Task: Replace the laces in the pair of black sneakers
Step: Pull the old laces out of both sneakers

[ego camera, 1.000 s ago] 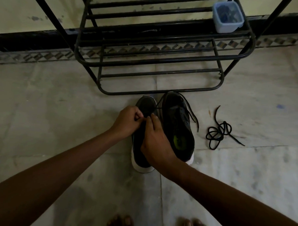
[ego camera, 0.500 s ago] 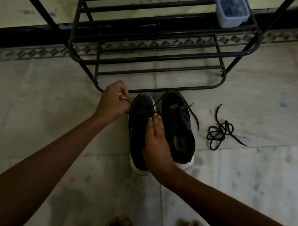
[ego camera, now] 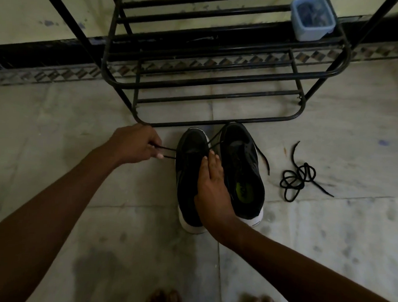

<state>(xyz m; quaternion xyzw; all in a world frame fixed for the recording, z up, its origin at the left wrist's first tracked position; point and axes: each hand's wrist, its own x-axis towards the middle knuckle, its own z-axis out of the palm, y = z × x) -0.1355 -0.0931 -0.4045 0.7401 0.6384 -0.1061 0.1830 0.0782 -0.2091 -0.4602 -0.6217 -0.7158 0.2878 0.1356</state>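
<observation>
Unlacing the left sneaker (ego camera: 186, 186)
Left hand (ego camera: 135, 146) pinching lace (ego camera: 168, 149), drawn further left of sneaker; right hand (ego camera: 211, 189) flat, pressing it down.

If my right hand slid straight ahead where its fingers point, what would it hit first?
Probably the lace strand crossing just beyond the fingertips of the right hand, over the sneaker it rests on; past that, the rack's bottom bar. Height is unclear, so it might clear the lace.

Home entryway: black metal shoe rack (ego camera: 218, 79) against wall, stone tile floor (ego camera: 58, 146) beneath, patterned skirting border (ego camera: 49, 74) behind rack, sneakers (ego camera: 238, 170) before rack
</observation>
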